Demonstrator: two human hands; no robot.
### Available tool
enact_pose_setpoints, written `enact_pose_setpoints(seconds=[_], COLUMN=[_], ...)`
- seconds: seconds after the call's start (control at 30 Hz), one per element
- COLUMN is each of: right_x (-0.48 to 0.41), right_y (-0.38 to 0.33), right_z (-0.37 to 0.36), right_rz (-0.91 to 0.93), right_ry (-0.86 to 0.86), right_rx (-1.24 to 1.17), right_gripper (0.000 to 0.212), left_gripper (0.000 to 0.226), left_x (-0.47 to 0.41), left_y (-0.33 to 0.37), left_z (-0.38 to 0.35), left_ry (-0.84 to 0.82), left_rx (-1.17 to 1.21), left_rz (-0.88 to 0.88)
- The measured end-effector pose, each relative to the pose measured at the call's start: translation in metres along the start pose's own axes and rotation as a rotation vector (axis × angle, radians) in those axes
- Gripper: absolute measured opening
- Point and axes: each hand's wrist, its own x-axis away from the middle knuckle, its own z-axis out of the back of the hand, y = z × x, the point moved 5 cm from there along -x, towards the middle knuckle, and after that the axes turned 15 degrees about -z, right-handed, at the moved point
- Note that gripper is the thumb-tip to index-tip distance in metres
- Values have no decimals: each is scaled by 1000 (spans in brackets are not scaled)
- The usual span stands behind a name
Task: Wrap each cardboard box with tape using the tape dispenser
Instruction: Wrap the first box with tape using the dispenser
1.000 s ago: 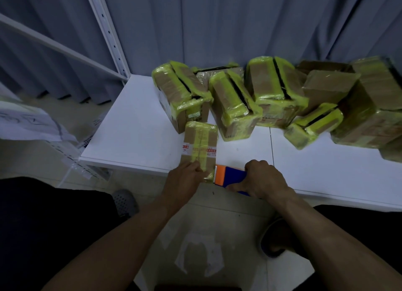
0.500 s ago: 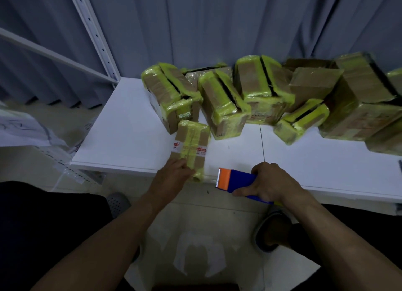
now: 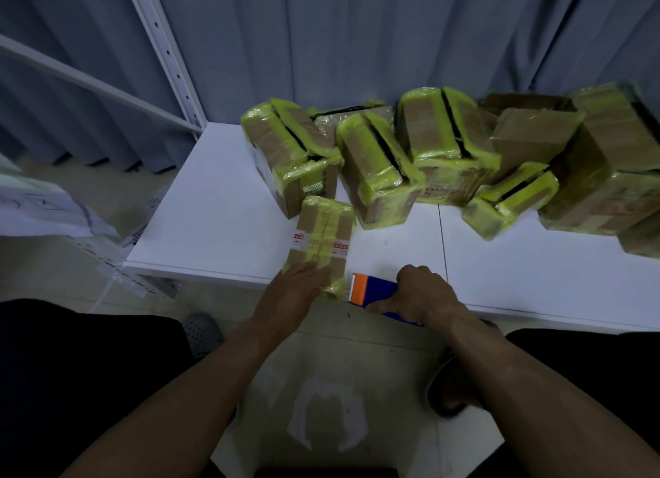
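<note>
Perhaps nine boxes, one dispenser.

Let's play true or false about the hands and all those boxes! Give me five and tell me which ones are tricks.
1. The right hand grips the blue and orange tape dispenser. True.
2. The left hand rests on the small box at the near edge of the table. True.
3. The table is black. False: it is white.
4. The boxes at the back wear red tape. False: their tape is yellow-green.
5. A grey curtain hangs behind the table. True.
</note>
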Motion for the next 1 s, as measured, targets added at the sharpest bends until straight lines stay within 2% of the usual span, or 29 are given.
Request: enact_pose_setpoints(seconds=[0.27, 0.5, 0.6, 0.73, 0.8, 0.9, 1.0], right_x=[-3, 6, 10, 15, 16, 17, 22], right_y=[-20, -27, -32, -30, -25, -13, -7], right_z=[-1, -2, -4, -1, 5, 14, 16], right_rz=[26, 43, 79, 82, 62, 13, 6], right_ry=[17, 130, 211, 238, 247, 252, 241], right_rx=[59, 163, 223, 241, 224, 109, 39], right_gripper=[75, 67, 71, 63, 61, 69, 71], left_gripper=[39, 51, 47, 39, 40, 41, 65], left_x=[-2, -4, -4, -6, -3, 2, -8], left_y=[4, 7, 5, 3, 3, 6, 8], left_z=[3, 7, 6, 5, 8, 13, 10], left_ry=[-2, -3, -15, -24, -7, 2, -41], left_rx=[-17, -83, -73, -38, -51, -100, -156], left_rz=[68, -8, 22, 56, 18, 21, 153])
